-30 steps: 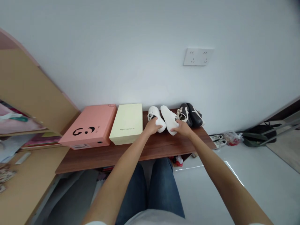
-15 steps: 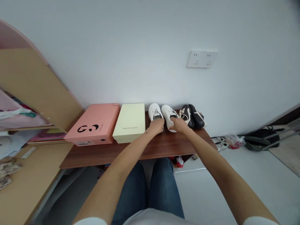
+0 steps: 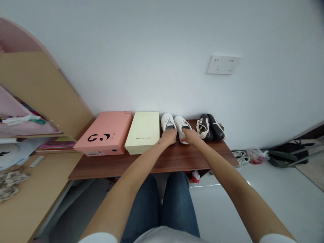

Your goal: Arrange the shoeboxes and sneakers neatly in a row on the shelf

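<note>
Two white sneakers stand side by side, toes to the wall, on a dark wooden bench (image 3: 141, 163). My left hand (image 3: 168, 136) is closed on the heel of the left white sneaker (image 3: 167, 121). My right hand (image 3: 190, 136) grips the heel of the right white sneaker (image 3: 181, 124). A pale yellow shoebox (image 3: 143, 132) lies just left of the sneakers, touching or nearly touching them. A pair of black and white shoes (image 3: 210, 127) sits a short way to the right.
A pink shoebox (image 3: 105, 133) lies at the bench's left end, beside a light wooden shelf unit (image 3: 37, 91). A wall socket (image 3: 223, 64) is above. On the white floor at right are small sneakers (image 3: 239, 157) and a dark bag (image 3: 287, 154).
Both white sneakers were pushed back and turned straight, now parallel and closer to the yellow box. My hands followed them, staying on the heels. The view shifted slightly left.
</note>
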{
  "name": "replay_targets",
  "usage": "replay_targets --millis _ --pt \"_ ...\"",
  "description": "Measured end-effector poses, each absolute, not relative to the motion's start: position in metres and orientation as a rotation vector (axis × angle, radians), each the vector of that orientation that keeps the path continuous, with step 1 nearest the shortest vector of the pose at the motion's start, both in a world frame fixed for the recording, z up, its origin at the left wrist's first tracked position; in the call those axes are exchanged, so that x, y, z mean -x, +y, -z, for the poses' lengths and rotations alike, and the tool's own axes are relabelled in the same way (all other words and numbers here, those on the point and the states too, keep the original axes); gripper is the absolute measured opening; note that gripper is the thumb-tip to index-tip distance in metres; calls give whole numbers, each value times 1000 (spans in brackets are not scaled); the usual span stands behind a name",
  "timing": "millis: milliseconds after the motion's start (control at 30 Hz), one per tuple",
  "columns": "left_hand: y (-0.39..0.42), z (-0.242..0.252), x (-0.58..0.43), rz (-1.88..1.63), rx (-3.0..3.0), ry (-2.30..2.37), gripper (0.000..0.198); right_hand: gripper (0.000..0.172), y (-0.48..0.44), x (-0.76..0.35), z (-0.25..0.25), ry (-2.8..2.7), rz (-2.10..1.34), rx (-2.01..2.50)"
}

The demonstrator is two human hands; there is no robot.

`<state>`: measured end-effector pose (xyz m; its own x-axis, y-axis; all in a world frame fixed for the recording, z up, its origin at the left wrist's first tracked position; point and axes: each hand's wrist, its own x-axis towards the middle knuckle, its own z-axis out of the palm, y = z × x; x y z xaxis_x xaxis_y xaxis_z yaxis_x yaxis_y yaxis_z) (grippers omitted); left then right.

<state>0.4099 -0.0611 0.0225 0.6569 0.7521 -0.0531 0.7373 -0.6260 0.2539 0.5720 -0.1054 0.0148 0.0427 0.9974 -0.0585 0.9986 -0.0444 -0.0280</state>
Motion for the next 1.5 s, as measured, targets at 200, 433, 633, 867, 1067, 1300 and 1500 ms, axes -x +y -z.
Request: replay_targets --millis 200,433,633,867,1067,1300,1500 --pt "-62 -24 -407 10 -2666 1217 33 44 -102 -565 -11 2141 57 -2183" --pt "-62 -21 -408 100 -2705 1221 31 45 -100 -563 -10 2110 55 -2158" --pt "-60 -18 -408 141 -2719 1233 33 43 -98 -560 -8 2092 51 -2149" --pt "-59 -15 -409 145 -2746 1255 35 42 -99 -556 -4 2103 35 -2139" --pt "-62 -23 -412 71 -2759 1315 43 43 -108 -562 -16 2185 -24 -2193" --pt "-71 -41 -437 -203 -2769 1329 34 32 -127 -605 -40 2225 -154 -2383" --pt "-85 -30 -478 -320 -2775 1094 28 25 -154 -659 -43 2134 -196 -2578"
